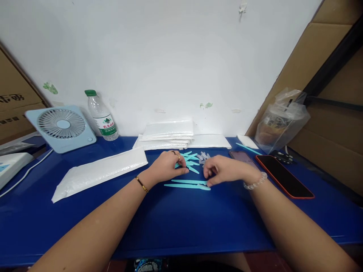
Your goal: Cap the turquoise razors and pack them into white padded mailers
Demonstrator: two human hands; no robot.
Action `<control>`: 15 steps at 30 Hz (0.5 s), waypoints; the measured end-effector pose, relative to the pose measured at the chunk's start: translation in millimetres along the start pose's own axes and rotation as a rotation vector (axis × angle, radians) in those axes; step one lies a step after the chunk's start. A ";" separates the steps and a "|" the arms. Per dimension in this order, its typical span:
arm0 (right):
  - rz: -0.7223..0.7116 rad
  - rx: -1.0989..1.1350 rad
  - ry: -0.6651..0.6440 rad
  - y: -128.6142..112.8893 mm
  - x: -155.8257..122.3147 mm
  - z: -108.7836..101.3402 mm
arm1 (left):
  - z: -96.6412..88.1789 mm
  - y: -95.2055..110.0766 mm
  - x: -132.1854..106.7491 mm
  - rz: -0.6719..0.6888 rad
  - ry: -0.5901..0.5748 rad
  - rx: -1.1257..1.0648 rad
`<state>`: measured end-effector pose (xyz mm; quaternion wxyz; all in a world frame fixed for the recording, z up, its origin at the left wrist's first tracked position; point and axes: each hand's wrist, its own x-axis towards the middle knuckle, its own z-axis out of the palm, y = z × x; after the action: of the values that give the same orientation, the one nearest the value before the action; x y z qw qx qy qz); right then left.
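Note:
My left hand [171,165] is over the left side of a loose pile of slim turquoise knife-shaped plastic pieces [193,163]. Its fingers curl down toward the thumb, and whatever is between them is hidden. Two more such pieces [187,186] lie nearly parallel on the blue table in front of the pile. My right hand [221,169] is at their right ends, thumb and fingertip closed on the end of one. Small pale-lilac plastic pieces [203,156] lie heaped just behind it, partly covered by the hand.
Behind the pile, white padded mailers [167,132] are stacked against the wall; a long one [102,172] lies left. Further left stand a blue fan [64,126] and water bottle [103,117]. To the right are two phones [283,176] and a bagged drink [279,122].

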<state>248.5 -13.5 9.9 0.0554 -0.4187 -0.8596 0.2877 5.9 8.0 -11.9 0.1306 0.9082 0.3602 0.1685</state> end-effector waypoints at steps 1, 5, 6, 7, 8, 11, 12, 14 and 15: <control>0.004 -0.001 -0.065 -2.9 -1.6 0.3 | -0.1 2.5 -1.0 0.029 -0.059 -0.001; 0.019 -0.020 -0.087 -4.3 -2.1 2.6 | 1.8 6.2 -2.7 0.040 -0.175 -0.006; 0.017 -0.023 -0.077 -2.3 -1.4 2.9 | 1.7 5.5 -2.4 0.031 -0.177 -0.005; 0.018 -0.026 -0.060 0.3 -0.5 2.8 | 1.2 4.2 -2.1 0.026 -0.169 0.001; 0.022 -0.027 -0.033 3.5 0.3 2.4 | 0.2 2.3 -1.6 0.024 -0.152 0.018; 0.065 -0.002 0.152 14.9 3.0 -0.4 | -4.6 -5.7 0.1 0.003 -0.064 0.094; 0.089 0.005 0.242 18.5 3.9 -1.6 | -6.2 -8.4 0.6 -0.023 -0.029 0.107; 0.128 -0.010 0.419 23.1 4.9 -4.0 | -8.9 -11.9 1.0 -0.089 0.044 0.102; 0.137 -0.026 0.480 23.4 4.9 -4.8 | -9.9 -12.0 0.9 -0.115 0.077 0.089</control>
<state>263.1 3.7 0.5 0.2332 -0.5330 -0.7949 0.1721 -4.8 18.2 -7.0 0.0856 0.8837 0.4238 0.1793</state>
